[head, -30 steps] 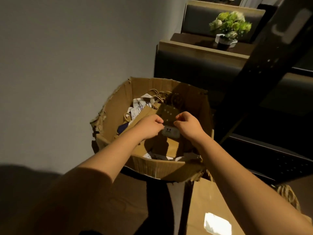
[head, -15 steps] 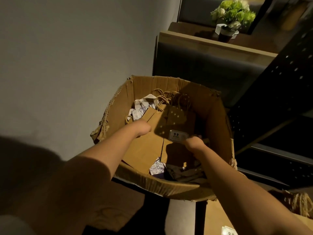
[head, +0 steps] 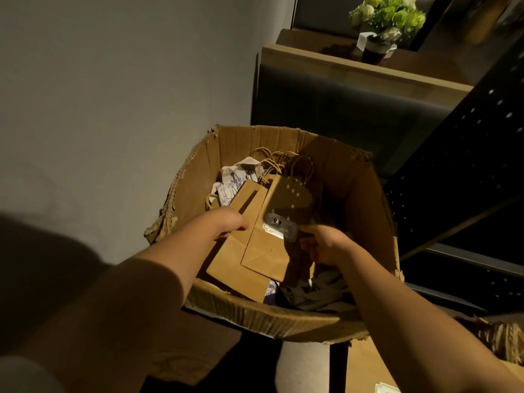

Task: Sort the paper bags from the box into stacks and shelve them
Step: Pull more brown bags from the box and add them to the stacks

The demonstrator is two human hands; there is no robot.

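Observation:
A worn cardboard box (head: 365, 199) stands open below me, holding flat brown paper bags (head: 263, 245) with twisted handles and white printed bags (head: 231, 180) at its back left. Both of my hands are inside it. My left hand (head: 226, 222) rests on the left edge of the brown bags, fingers curled over that edge. My right hand (head: 320, 245) grips the right side of the top brown bag, beside a small silver price tag (head: 280, 226) marked 9.9. More printed paper (head: 314, 290) lies under my right wrist.
A grey wall (head: 113, 95) runs along the left. A dark perforated metal shelf frame (head: 459, 165) stands at the right. Behind the box is a dark bench back with a potted green plant (head: 382, 21) above it. More brown bags (head: 499, 338) lie at the lower right.
My hands have spread apart from the price tag to the sides of the brown bags and dropped deeper into the box. The view has tilted down towards the box.

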